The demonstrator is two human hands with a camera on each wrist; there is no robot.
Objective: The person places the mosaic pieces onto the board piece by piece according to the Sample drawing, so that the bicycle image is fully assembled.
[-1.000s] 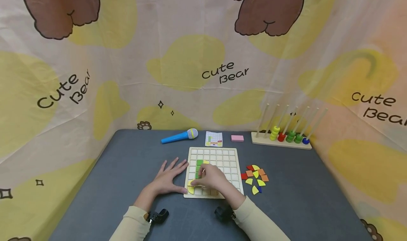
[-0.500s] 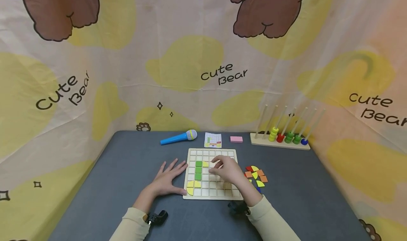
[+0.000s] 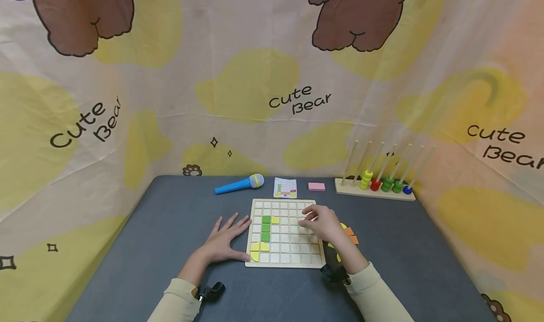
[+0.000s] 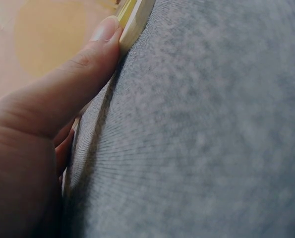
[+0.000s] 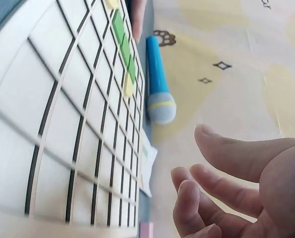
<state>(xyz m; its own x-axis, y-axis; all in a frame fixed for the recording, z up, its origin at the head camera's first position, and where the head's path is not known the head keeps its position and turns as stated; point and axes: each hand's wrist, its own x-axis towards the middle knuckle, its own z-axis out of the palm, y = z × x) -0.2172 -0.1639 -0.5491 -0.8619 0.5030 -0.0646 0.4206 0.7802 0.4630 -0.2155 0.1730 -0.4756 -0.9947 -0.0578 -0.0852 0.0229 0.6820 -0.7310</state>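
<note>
A pale wooden grid board [image 3: 293, 249] lies flat on the table. Green square tiles [image 3: 265, 228] form a short column on its left side, with a yellow quarter-round tile [image 3: 275, 220] beside the top one. Several yellow tiles [image 3: 255, 257] sit in the lower left corner. With fingers spread, my left hand [image 3: 224, 242] touches the board's left edge; its thumb [image 4: 95, 47] rests against the corner in the left wrist view. My right hand [image 3: 324, 224] hovers over the board's right side, fingers loosely bent. Nothing shows between its thumb and fingers [image 5: 187, 208] in the right wrist view.
Loose coloured tiles [image 3: 349, 231] lie right of the board, partly hidden by my right hand. Along the back are a blue toy microphone [image 3: 239, 184], a pattern card [image 3: 285, 188], a pink block [image 3: 316, 187] and a bead rack [image 3: 376, 190]. A printed cloth hangs behind.
My right hand has moved right, from the board's lower left to above its right edge, uncovering the green and yellow tiles. My left hand has stayed at the left edge.
</note>
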